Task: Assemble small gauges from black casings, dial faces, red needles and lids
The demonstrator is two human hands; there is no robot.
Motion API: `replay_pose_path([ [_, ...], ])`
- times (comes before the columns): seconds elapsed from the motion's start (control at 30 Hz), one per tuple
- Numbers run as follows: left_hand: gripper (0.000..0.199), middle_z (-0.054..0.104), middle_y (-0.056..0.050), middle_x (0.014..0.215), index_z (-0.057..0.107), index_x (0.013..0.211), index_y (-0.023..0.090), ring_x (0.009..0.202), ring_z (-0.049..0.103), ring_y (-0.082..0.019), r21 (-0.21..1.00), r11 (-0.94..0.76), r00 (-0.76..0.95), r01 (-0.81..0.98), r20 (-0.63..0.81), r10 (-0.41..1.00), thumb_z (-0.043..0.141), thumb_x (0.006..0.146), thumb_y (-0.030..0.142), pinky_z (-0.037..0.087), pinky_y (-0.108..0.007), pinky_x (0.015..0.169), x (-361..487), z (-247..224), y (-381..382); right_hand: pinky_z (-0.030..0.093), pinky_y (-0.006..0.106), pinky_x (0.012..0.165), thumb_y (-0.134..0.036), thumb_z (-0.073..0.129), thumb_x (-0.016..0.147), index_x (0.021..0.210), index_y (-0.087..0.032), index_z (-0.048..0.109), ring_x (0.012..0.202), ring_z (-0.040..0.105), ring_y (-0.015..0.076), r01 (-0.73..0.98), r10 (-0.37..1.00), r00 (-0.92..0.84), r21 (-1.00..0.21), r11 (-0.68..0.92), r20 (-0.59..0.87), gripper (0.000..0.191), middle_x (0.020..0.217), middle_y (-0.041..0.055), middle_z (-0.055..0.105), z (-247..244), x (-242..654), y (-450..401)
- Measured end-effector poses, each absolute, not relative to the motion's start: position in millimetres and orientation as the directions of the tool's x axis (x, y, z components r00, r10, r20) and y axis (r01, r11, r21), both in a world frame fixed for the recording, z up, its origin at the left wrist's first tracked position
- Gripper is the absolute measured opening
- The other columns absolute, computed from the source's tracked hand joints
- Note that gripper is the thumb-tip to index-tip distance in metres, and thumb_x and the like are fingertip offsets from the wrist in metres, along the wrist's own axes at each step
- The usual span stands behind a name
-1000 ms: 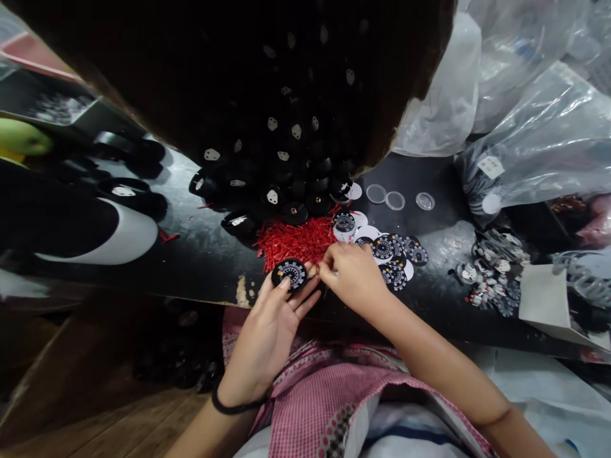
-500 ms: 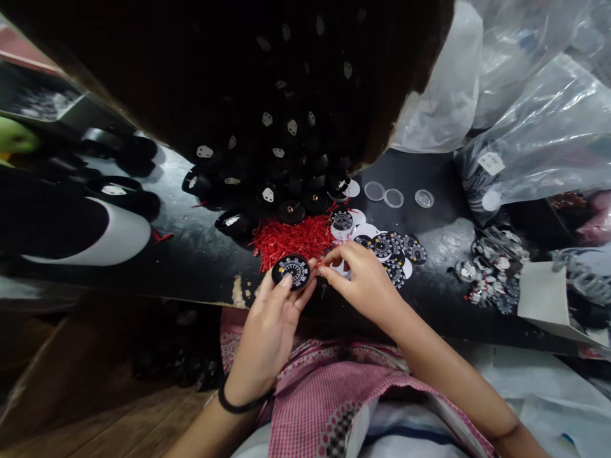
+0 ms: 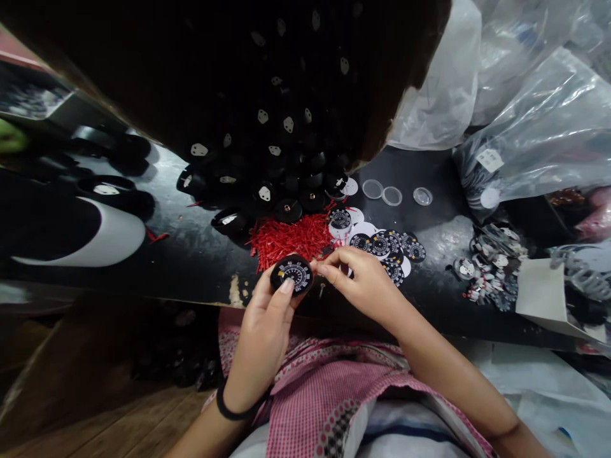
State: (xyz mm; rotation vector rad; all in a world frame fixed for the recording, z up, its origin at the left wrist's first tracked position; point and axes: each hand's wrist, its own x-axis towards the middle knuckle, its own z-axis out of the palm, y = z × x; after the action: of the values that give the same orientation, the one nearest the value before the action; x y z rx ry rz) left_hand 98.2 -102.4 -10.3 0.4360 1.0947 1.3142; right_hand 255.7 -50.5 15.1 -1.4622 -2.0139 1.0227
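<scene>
A round black dial gauge with white markings sits in my left hand, the thumb lying on its face. Just right of the gauge, my right hand is pinched on a small red piece, only a bit of which shows between the fingertips. Beyond my hands lies a heap of red pointers. Printed black dial discs and white discs overlap to the right of the heap.
Black round housings stand behind the red heap, under a large dark container. Clear plastic rings lie behind the discs. Metal parts, a white box and plastic bags are at the right.
The gauge has tilted slightly in my left hand, whose fingers have drawn in behind it. My right hand keeps its pinch close to the gauge's right edge. The view has shifted a little.
</scene>
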Motion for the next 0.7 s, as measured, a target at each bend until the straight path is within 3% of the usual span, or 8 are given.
replay_pose_path([
  [0.17, 0.019, 0.076, -0.004, 0.109, 0.071, 0.106, 0.025, 0.113, 0.068, -0.023, 0.795, 0.254, -0.094, -0.55, -0.362, 0.927, 0.066, 0.089, 0.031, 0.052, -0.038, 0.102, 96.9, -8.4, -105.3, 0.04, 0.025, 0.067, -0.023, 0.066, 0.089, 0.079, -0.019, 0.062, 0.069, 0.058, 0.0124, 0.538, 0.938, -0.311, -0.842, 0.039, -0.155, 0.012, 0.079, -0.0015, 0.068, 18.1, 254.9, -51.4],
  [0.27, 0.021, 0.076, -0.005, 0.11, 0.068, 0.11, 0.025, 0.115, 0.067, -0.024, 0.784, 0.239, -0.091, -0.573, -0.35, 0.932, 0.064, 0.09, 0.031, 0.05, -0.042, 0.104, 96.2, -4.7, -100.9, 0.04, 0.025, 0.067, -0.021, 0.066, 0.089, 0.077, -0.019, 0.061, 0.067, 0.056, 0.0118, 0.533, 0.95, -0.303, -0.839, 0.105, -0.074, 0.014, 0.074, -0.0026, 0.064, 23.0, 253.8, -54.2],
  [0.4, 0.028, 0.072, -0.002, 0.117, 0.064, 0.119, 0.029, 0.114, 0.066, -0.021, 0.822, 0.268, -0.123, -0.502, -0.375, 0.919, 0.062, 0.091, 0.031, 0.05, -0.038, 0.104, 98.9, -5.7, -93.3, 0.04, 0.028, 0.076, -0.023, 0.063, 0.093, 0.082, -0.017, 0.062, 0.078, 0.058, 0.0143, 0.545, 0.927, -0.372, -0.794, 0.267, 0.057, 0.013, 0.083, 0.0007, 0.066, 30.8, 250.0, -58.8],
  [0.5, 0.029, 0.069, -0.001, 0.12, 0.064, 0.119, 0.029, 0.114, 0.064, -0.02, 0.858, 0.332, -0.044, -0.391, -0.378, 0.925, 0.064, 0.09, 0.032, 0.051, -0.033, 0.1, 103.4, -12.5, -92.3, 0.037, 0.03, 0.079, -0.022, 0.057, 0.097, 0.087, -0.017, 0.062, 0.083, 0.059, 0.0163, 0.624, 0.923, -0.383, -0.727, 0.285, 0.033, 0.012, 0.087, 0.0024, 0.067, 33.7, 247.9, -61.1],
  [0.7, 0.029, 0.067, 0.001, 0.118, 0.062, 0.12, 0.031, 0.114, 0.062, -0.018, 0.93, 0.258, -0.027, -0.261, -0.274, 0.961, 0.063, 0.091, 0.035, 0.046, -0.031, 0.104, 106.7, -18.6, -96.3, 0.034, 0.031, 0.076, -0.021, 0.055, 0.098, 0.087, -0.017, 0.061, 0.081, 0.058, 0.0165, 0.693, 0.934, -0.355, -0.68, 0.239, -0.033, 0.013, 0.086, 0.0019, 0.065, 36.1, 249.2, -61.9],
])
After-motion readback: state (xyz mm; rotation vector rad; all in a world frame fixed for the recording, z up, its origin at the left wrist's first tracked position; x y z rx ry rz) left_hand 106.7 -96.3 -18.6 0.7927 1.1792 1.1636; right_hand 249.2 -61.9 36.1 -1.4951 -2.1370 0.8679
